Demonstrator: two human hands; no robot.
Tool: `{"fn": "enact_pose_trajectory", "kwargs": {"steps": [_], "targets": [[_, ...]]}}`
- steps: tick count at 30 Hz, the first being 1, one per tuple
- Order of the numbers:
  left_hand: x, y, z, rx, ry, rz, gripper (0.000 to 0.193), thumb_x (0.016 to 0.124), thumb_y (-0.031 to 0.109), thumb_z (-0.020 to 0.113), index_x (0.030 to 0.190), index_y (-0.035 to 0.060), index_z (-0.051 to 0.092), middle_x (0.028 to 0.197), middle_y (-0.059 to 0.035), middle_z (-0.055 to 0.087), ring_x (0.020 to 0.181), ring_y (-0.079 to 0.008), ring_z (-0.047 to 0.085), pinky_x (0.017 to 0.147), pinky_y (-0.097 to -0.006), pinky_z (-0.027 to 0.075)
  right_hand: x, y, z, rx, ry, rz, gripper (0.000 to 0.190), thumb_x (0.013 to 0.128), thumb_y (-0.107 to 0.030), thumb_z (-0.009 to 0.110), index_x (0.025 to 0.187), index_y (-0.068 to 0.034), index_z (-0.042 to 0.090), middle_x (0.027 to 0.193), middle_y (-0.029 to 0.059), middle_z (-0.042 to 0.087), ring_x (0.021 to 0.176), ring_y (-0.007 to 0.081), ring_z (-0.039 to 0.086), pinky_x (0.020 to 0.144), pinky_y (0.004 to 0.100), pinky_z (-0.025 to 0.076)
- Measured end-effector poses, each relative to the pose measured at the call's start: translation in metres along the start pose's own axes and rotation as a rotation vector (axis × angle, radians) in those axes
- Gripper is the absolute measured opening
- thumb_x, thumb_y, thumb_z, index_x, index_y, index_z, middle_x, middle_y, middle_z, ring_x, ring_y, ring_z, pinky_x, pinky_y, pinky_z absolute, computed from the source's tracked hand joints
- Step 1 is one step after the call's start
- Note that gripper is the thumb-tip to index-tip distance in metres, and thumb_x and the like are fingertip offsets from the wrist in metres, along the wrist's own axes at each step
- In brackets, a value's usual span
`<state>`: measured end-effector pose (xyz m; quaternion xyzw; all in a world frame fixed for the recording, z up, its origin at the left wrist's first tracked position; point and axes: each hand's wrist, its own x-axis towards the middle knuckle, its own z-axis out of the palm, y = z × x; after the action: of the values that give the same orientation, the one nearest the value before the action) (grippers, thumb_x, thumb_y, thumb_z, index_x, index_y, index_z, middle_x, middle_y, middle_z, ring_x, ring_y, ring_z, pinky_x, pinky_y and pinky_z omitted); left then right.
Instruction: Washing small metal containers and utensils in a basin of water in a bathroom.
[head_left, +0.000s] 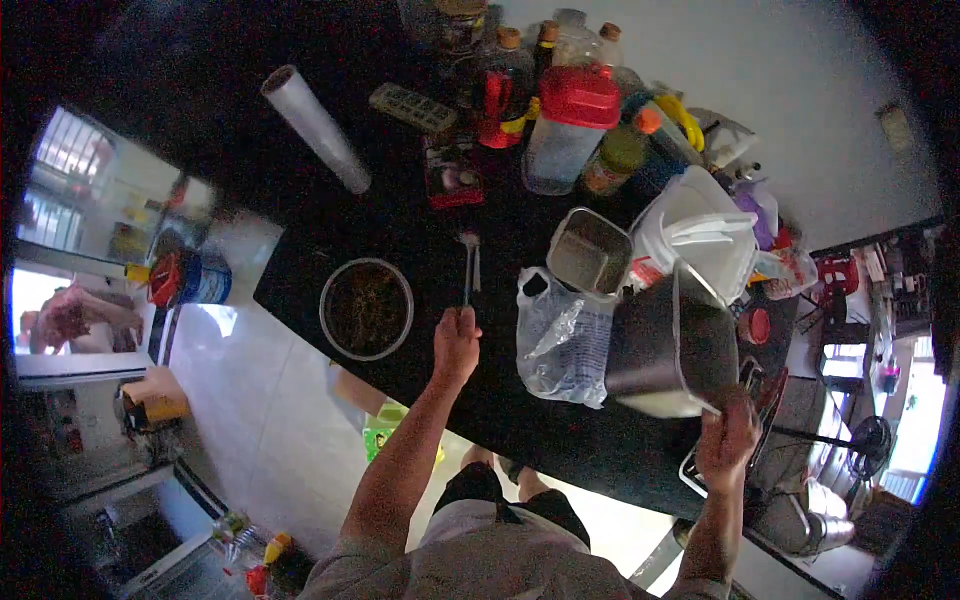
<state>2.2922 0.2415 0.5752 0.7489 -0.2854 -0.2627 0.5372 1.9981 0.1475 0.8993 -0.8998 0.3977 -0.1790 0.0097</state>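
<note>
My left hand (457, 349) is closed on the handle of a metal utensil (470, 266), probably a fork or spoon, lying or held over the dark countertop. To its left stands a round clear tub (367, 309) with dark contents. My right hand (727, 435) grips the rim of a deep, blurred metal container (645, 352), tilted on its side. Between the hands lies a clear plastic bag (562, 341), with a smaller empty metal container (590, 253) at its upper edge. White plastic containers or lids (701, 225) are stacked beyond the deep container.
A roll of plastic film (319, 131), an egg-carton-like tray (412, 107), a red-lidded container (570, 127) and several bottles (508, 82) stand farther back. A small red-edged box (454, 180) lies before them. A red lid (754, 326) is at the right. The countertop edge (555, 474) runs diagonally before me.
</note>
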Motion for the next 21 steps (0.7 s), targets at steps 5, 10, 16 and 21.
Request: {"fn": "enact_pose_trajectory", "kwargs": {"steps": [5,10,16,21], "targets": [[0.031,0.04,0.021,0.049,-0.061,-0.14,0.033,0.094,0.031,0.044,0.092,-0.0005,0.052,0.073,-0.0172,0.055,0.067,-0.0298,0.059,0.061,-0.0431,0.044,-0.07,0.007,-0.028,-0.072,-0.008,0.093,0.018,0.087,-0.015,0.049,0.088,0.003,0.052,0.075,0.0178,0.051,0.064,0.033,0.052,0.056,0.037,0.041],[0.067,0.021,0.028,0.397,-0.06,-0.096,0.034,0.094,0.033,0.043,0.091,-0.0003,0.051,0.077,-0.0207,0.058,0.072,-0.0366,0.061,0.064,-0.0475,0.045,-0.11,-0.006,-0.044,-0.172,0.0,0.162,0.01,0.081,-0.011,0.055,0.083,-0.001,0.055,0.078,0.0156,0.055,0.068,0.0344,0.055,0.059,0.0414,0.043],[0.082,0.063,0.028,0.806,-0.072,0.157,0.031,0.092,0.031,0.045,0.091,0.0005,0.053,0.083,-0.0211,0.062,0.079,-0.0404,0.061,0.067,-0.0494,0.049,-0.143,-0.019,-0.054,-0.007,-0.051,0.389,0.01,0.081,-0.014,0.057,0.081,-0.004,0.057,0.076,0.0155,0.056,0.071,0.036,0.055,0.062,0.0422,0.044],[0.098,0.031,0.035,0.986,-0.131,0.361,0.029,0.092,0.026,0.047,0.091,-0.0002,0.058,0.082,-0.0199,0.061,0.079,-0.0355,0.062,0.068,-0.0455,0.051,-0.171,-0.024,-0.069,0.047,-0.06,0.576,0.005,0.08,-0.007,0.057,0.082,-0.003,0.054,0.076,0.0145,0.056,0.072,0.0349,0.056,0.063,0.0427,0.045]]}}
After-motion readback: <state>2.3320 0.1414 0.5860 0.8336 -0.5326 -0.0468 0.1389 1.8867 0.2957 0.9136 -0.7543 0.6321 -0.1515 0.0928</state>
